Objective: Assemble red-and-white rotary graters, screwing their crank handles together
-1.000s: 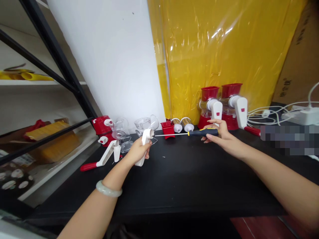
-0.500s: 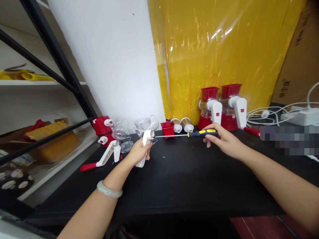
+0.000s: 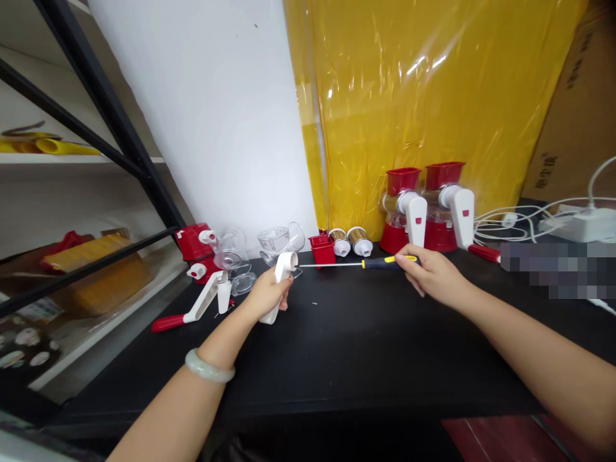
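My left hand (image 3: 269, 292) is closed round a white crank handle (image 3: 285, 264), holding it tilted above the black table. In my right hand (image 3: 426, 269) is a screwdriver (image 3: 378, 262) with a black and yellow grip, gripped near its end. Its long shaft lies level, and the tip meets the round end of the white crank handle; whether it sits in a screw there I cannot make out. A small screw (image 3: 314, 303) lies on the table to the right of my left hand. Another white crank with a red grip (image 3: 168, 323) rests at the left.
Red base parts (image 3: 196, 244) and clear plastic housings (image 3: 274, 240) stand at the back left. Behind the screwdriver are a red hopper (image 3: 321, 249) and two grater drums (image 3: 359, 241). Two assembled red rotary graters (image 3: 403, 179) stand at right, near white cables (image 3: 510, 221). A black shelf frame (image 3: 103, 96) borders the left.
My right hand's fingers have shifted on the screwdriver's grip, which has turned slightly. My left hand holds the crank handle in nearly the same place.
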`<state>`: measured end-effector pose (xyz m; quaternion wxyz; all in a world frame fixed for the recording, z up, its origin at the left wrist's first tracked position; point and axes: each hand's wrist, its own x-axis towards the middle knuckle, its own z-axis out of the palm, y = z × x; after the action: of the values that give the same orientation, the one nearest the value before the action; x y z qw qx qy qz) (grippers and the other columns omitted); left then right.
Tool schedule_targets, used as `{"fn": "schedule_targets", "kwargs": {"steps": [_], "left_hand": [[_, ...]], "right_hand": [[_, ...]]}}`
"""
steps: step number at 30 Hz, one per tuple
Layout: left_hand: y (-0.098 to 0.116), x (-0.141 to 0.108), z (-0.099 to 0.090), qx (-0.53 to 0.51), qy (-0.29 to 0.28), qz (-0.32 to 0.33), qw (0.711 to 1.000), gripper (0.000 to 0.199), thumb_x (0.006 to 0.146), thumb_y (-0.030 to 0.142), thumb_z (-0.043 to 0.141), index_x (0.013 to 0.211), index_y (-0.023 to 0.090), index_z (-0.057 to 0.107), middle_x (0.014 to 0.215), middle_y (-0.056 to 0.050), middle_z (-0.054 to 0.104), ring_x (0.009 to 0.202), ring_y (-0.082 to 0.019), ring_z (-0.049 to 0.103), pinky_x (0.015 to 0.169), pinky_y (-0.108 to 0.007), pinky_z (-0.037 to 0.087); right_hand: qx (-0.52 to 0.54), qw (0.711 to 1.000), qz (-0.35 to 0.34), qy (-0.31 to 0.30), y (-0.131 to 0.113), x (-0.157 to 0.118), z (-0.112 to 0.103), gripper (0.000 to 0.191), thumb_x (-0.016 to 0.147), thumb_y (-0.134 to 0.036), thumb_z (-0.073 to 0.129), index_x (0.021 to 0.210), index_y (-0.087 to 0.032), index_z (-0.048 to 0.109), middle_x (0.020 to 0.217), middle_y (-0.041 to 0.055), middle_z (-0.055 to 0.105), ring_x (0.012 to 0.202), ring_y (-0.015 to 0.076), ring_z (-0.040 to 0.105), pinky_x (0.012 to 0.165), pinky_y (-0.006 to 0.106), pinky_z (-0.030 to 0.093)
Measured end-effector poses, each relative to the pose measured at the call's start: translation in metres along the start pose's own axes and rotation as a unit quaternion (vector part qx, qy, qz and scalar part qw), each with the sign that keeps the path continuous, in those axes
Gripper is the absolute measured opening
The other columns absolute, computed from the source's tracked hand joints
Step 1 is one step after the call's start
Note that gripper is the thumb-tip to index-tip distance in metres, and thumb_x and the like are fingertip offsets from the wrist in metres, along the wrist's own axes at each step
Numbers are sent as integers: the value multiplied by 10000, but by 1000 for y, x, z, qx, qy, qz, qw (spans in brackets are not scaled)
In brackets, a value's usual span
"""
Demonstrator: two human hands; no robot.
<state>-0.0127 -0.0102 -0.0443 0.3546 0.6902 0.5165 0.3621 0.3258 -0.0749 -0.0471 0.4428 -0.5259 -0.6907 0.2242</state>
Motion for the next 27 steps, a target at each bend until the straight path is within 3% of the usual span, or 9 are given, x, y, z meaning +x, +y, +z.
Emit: {"fn": "schedule_targets", "kwargs": {"steps": [3,5,7,10,14,17,20,24,27], "left_hand": [[-1,1,-2,0,8,-1,1000,110,765,218,542,826,197,454,488,90,492,331,-116,508,357,-208,397],[-1,3,-4,-4,22,9,1000,121,767,238,555,829,196,460,493,87,499,339,-117,514,370,-214,416],[-1,3,-5,-12,30,17,999,139,772,267,569,813,196,456,504,81,508,346,-115,518,381,-219,431],[-1,2,-3,-13,22,12,1000,156,774,281,574,803,197,447,497,86,496,330,-110,504,362,-211,411],[-2,1,0,8,5,6,1000,157,767,261,581,834,196,455,482,92,491,324,-119,512,339,-201,388],[-2,2,-2,3,21,4,1000,147,772,263,577,829,195,460,491,84,507,338,-122,523,353,-212,417],[1,3,-4,-22,18,2,1000,126,767,244,566,824,191,467,496,81,505,342,-117,518,364,-219,432],[2,-1,1,-22,-7,-1,1000,121,757,212,559,827,191,463,495,84,495,330,-114,508,343,-210,405],[1,-2,3,-4,-1,-2,1000,123,761,206,562,826,191,458,488,85,492,321,-115,507,338,-204,395]], "right_hand": [[17,1000,10,-3,4,0,5,407,902,-612,418,927,-212,486,540,-41,550,429,126,533,479,268,445],[70,997,-39,-4,6,0,8,439,878,-585,500,1116,-224,423,774,14,652,653,166,656,630,305,531],[89,993,-84,-1,6,0,8,471,854,-544,571,1169,-239,399,890,37,659,821,190,676,752,331,543],[40,997,-71,-1,4,0,4,333,880,-540,531,1000,-231,491,659,-19,600,623,160,626,640,299,517],[-18,1000,18,0,6,2,3,449,916,-621,368,730,-222,457,449,-51,461,417,122,499,502,272,445],[79,997,-17,0,13,5,8,426,879,-638,446,960,-221,484,763,27,655,685,174,661,644,314,538],[138,988,-69,18,16,5,9,524,818,-593,595,1163,-240,417,963,61,665,875,203,678,744,352,559],[42,998,-26,34,7,2,1,385,880,-601,491,909,-217,513,586,-30,588,491,131,585,548,275,489],[0,999,26,34,3,1,0,458,901,-640,391,729,-220,451,433,-62,461,351,102,459,433,251,405]]}}
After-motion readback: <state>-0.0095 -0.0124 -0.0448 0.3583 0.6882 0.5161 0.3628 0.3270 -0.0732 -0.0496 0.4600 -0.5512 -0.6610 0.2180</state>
